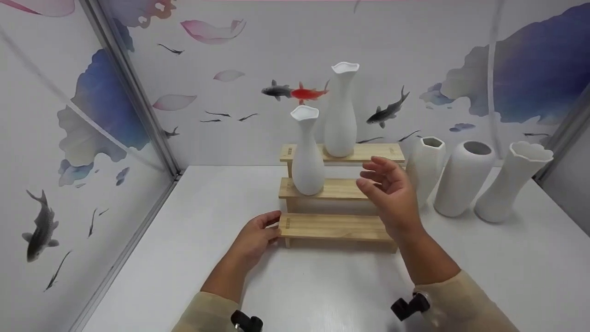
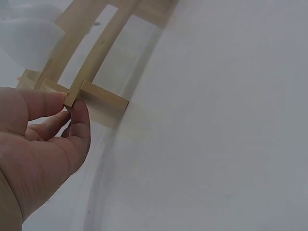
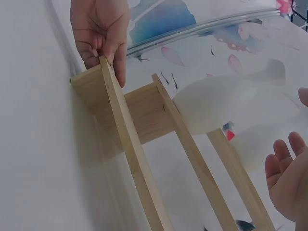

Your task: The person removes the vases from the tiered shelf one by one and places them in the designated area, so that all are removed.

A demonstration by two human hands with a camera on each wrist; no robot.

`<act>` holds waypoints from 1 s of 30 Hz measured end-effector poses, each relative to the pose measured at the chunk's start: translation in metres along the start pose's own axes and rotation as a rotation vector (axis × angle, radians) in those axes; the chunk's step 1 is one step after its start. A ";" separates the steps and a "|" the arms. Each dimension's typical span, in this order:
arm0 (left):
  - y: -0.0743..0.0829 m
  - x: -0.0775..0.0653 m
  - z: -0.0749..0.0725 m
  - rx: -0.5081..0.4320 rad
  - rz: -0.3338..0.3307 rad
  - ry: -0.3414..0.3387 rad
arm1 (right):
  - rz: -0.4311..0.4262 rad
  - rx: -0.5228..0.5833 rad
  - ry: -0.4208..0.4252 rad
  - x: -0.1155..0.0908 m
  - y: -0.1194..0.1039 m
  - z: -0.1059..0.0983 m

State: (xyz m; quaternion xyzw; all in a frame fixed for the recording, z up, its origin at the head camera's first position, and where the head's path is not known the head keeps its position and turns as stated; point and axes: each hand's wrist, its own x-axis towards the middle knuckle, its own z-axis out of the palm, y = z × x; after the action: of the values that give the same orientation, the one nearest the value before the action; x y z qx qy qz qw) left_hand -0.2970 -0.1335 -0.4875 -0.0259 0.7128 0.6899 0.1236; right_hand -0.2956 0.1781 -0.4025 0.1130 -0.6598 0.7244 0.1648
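A three-step wooden display stand [image 1: 341, 227] stands on the white table. One white vase [image 1: 308, 159] with a wavy rim is upright at the left of its middle step; a similar white vase [image 1: 341, 110] stands on the top step. My left hand [image 1: 256, 240] pinches the left end of the lowest step between thumb and fingers, as the left wrist view shows at the board's edge [image 2: 82, 82]. My right hand [image 1: 392, 198] is raised before the right part of the stand, fingers loosely bent, holding nothing. In the right wrist view, that hand [image 3: 291, 185] appears at the right edge.
Right of the stand, three white vases stand upright: a faceted one [image 1: 426, 170], a smooth rounded one [image 1: 463, 180] and one with a scalloped rim [image 1: 511, 182]. A back wall [image 1: 295, 27] with painted fish and a left side panel [image 1: 27, 129] border the table [image 1: 152, 276].
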 end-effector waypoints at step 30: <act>0.001 0.000 0.002 -0.001 -0.004 0.017 | 0.124 -0.117 -0.158 0.038 0.033 0.077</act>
State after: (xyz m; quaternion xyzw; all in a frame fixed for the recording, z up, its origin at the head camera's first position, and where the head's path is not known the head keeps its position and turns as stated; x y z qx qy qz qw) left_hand -0.2966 -0.1319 -0.4864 -0.0331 0.7135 0.6896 0.1189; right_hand -0.3470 0.1024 -0.4103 0.1189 -0.7176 0.6822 0.0735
